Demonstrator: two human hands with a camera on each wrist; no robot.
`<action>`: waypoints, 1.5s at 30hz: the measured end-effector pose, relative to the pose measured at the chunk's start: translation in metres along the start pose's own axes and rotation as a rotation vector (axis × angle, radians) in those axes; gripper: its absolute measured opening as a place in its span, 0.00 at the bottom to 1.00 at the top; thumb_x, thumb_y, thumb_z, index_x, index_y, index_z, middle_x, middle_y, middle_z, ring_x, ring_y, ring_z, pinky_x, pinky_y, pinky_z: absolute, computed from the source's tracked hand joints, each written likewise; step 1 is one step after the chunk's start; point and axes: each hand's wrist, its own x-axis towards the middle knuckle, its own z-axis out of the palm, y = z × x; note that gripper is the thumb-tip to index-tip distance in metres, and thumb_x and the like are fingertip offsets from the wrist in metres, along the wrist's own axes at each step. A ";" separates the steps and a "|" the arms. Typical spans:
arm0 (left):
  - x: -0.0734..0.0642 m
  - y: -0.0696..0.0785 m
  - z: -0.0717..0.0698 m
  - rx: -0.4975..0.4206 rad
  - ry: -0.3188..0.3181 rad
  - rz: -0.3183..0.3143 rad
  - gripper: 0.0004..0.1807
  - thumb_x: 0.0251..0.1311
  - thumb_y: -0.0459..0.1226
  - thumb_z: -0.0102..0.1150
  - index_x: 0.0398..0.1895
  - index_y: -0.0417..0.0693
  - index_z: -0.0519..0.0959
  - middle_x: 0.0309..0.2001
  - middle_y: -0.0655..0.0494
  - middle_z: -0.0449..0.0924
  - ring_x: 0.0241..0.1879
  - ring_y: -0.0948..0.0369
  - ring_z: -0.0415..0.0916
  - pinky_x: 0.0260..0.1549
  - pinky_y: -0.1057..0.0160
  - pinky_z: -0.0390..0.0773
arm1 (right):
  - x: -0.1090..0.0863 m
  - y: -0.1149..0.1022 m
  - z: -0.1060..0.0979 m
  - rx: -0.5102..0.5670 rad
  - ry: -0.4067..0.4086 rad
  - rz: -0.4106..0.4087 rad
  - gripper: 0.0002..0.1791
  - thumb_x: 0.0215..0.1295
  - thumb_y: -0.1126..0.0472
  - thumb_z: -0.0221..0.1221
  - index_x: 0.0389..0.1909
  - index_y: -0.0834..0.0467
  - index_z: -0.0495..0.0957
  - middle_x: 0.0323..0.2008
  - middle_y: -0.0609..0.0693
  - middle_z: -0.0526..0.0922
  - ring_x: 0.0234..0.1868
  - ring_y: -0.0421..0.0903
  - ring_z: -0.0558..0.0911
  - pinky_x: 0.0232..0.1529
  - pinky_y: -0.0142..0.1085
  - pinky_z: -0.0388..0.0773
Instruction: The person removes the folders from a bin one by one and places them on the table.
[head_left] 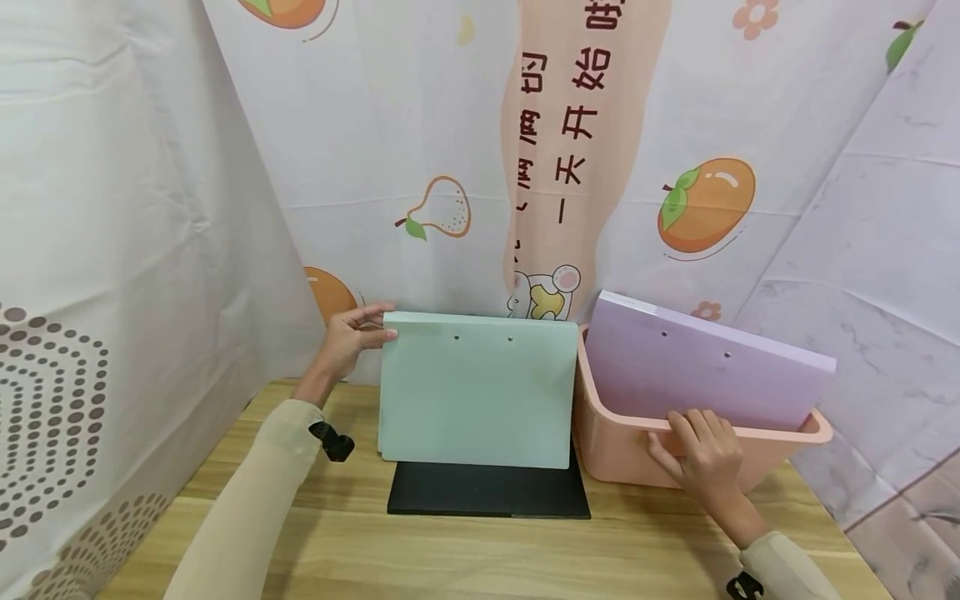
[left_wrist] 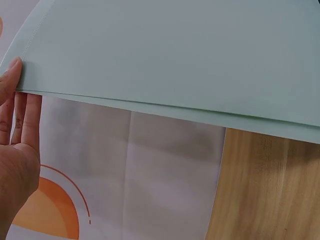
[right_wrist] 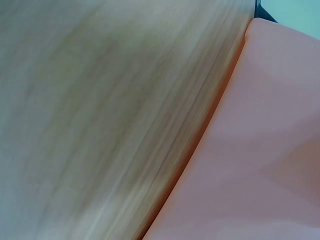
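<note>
My left hand [head_left: 347, 343] pinches the upper left corner of a mint green file folder [head_left: 476, 392], thumb in front and fingers behind, as the left wrist view also shows. The folder stands nearly upright over a flat black thing [head_left: 487, 490] on the table, which it partly covers. My right hand [head_left: 707, 454] grips the front rim of a pink plastic bin [head_left: 622, 446], fingers over the edge and thumb on the outside. Leaning inside the bin is a purple file folder [head_left: 705, 367] with two metal rivets; its lower part is hidden by the bin wall.
A wood-grain table [head_left: 442, 558] lies under everything. Behind it hangs a white printed cloth [head_left: 360, 125] with fruit drawings and lettering. More cloth [head_left: 112, 208] drapes down the left side. The bin stands close against the green folder's right edge.
</note>
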 end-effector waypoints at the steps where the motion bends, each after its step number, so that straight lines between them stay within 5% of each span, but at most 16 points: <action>1: 0.000 0.000 0.000 0.003 -0.001 0.001 0.28 0.59 0.27 0.71 0.64 0.31 0.76 0.35 0.64 0.80 0.33 0.69 0.83 0.34 0.68 0.85 | 0.000 0.000 0.000 0.000 -0.002 0.001 0.28 0.68 0.47 0.57 0.20 0.69 0.76 0.16 0.59 0.70 0.16 0.58 0.65 0.16 0.48 0.56; 17: 0.001 -0.005 0.008 0.054 0.044 0.019 0.31 0.59 0.28 0.71 0.66 0.31 0.74 0.36 0.67 0.82 0.35 0.70 0.84 0.35 0.69 0.85 | 0.000 0.000 -0.001 0.020 0.005 0.007 0.26 0.68 0.49 0.54 0.20 0.68 0.76 0.16 0.59 0.70 0.16 0.57 0.65 0.17 0.48 0.58; 34: 0.006 0.003 -0.005 0.146 -0.054 -0.029 0.30 0.58 0.29 0.72 0.64 0.33 0.76 0.40 0.61 0.78 0.37 0.68 0.83 0.37 0.64 0.88 | -0.001 0.000 -0.001 0.018 -0.007 0.017 0.27 0.69 0.48 0.54 0.20 0.69 0.76 0.16 0.60 0.71 0.17 0.59 0.66 0.17 0.49 0.59; 45: 0.004 0.007 -0.007 0.178 -0.074 -0.049 0.28 0.60 0.32 0.72 0.64 0.35 0.77 0.42 0.68 0.85 0.39 0.67 0.86 0.40 0.64 0.88 | 0.000 -0.001 0.000 0.012 -0.001 0.020 0.28 0.69 0.48 0.54 0.20 0.68 0.76 0.16 0.59 0.71 0.16 0.58 0.66 0.17 0.48 0.58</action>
